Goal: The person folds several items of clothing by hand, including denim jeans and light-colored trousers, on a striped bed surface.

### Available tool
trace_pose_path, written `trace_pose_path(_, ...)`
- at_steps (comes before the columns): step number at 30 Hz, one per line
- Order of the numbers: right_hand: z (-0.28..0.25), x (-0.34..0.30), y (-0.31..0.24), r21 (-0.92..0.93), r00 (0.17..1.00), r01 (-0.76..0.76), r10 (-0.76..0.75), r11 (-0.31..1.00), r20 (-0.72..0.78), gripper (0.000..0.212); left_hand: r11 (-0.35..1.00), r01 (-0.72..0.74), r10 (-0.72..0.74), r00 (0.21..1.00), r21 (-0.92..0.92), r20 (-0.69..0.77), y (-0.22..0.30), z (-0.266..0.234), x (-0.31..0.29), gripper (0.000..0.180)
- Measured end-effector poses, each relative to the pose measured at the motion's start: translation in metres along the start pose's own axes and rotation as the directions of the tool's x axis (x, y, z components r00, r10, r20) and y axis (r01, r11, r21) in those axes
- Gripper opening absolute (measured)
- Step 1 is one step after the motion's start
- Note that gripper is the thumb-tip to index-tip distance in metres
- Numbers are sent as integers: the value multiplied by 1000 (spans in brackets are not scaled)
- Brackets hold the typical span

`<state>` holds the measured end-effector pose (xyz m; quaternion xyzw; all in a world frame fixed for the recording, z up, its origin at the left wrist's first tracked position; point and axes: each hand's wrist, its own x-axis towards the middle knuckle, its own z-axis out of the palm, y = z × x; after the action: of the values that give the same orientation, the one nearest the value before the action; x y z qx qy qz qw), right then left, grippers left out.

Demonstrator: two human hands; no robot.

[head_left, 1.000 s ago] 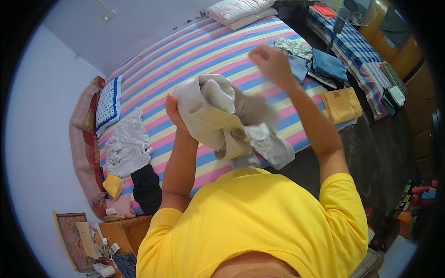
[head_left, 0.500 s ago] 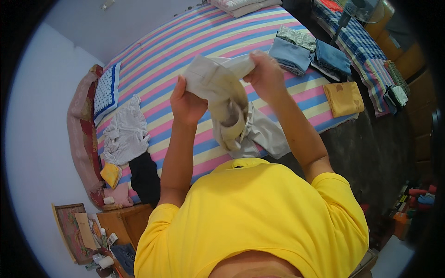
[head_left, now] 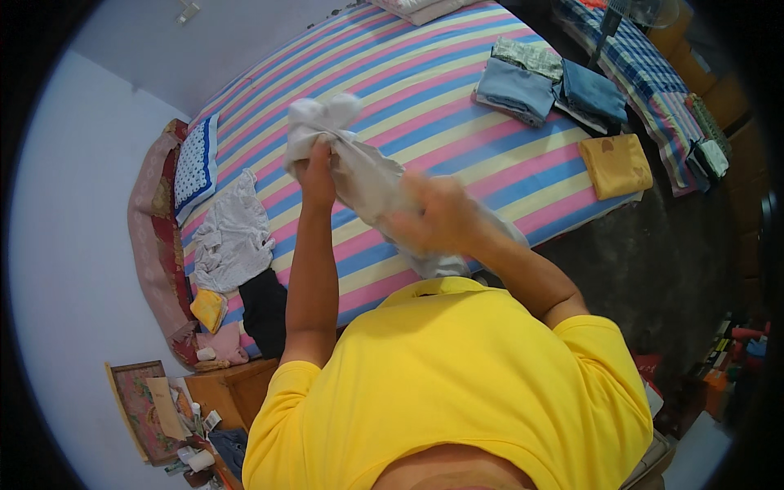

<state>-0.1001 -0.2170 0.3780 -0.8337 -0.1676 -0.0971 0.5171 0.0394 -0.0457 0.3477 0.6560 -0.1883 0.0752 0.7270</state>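
Pale garment (head_left: 359, 175): one piece, soft off-white cloth, crumpled and hanging in loose folds, held up in the air above the near edge of the bed (head_left: 425, 90). Its upper end is bunched in the left hand (head_left: 317, 167), which is closed tight around the fabric with the arm raised. The lower part runs down to the right hand (head_left: 437, 214), which is blurred; it lies against the cloth, but whether its fingers are closed on it cannot be told. The two hands are apart, the garment stretched slantwise between them.

Bed: one, covered by a flat sheet in long stripes of pink, blue, yellow and white.

Folded clothes (head_left: 543, 82): one group toward the bed's far right corner, about three pieces, blue-grey and patterned, squared and flat.

Yellow folded cloth (head_left: 615, 165): one, a neat rectangle at the bed's right edge.

White rumpled garment (head_left: 234, 235): one, thin and creased, spread loose at the bed's left edge.

Black cloth (head_left: 264, 310): one, dark and limp, at the near left corner, just beside a small yellow piece (head_left: 208, 309) and a pink one (head_left: 222, 343).

Blue patterned pillow (head_left: 197, 163): one, rectangular, on the left edge.

Person's shirt (head_left: 449, 384): yellow, smooth knit.
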Motion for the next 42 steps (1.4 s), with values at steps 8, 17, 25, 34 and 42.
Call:
trace_pose_path(8, 27, -9, 26, -57, 773, 131, -66, 990, 632, 42, 400, 503, 72, 816, -766, 573, 12, -19, -3, 83)
trace_pose_path(17, 27, -106, 259, -378, 775, -533, 616, 757, 141, 63, 823, 446, -568, 637, 351, 521, 115, -86, -18, 45)
trace_pose_path(25, 71, -77, 242, -357, 752, -550, 633, 756, 183, 80, 769, 346, -631, 545, 537, 553, 235, -111, -22, 51)
trace_pose_path(34, 11, -67, 264, 572, 648, -398, 661, 718, -379, 20, 886, 342, -441, 831, 314, 340, 257, -65, -45, 54)
trace_pose_path(42, -224, 60, 141, -269, 468, 102, -284, 958, -837, 19, 863, 426, -362, 897, -273, 254, 117, -174, -105, 35)
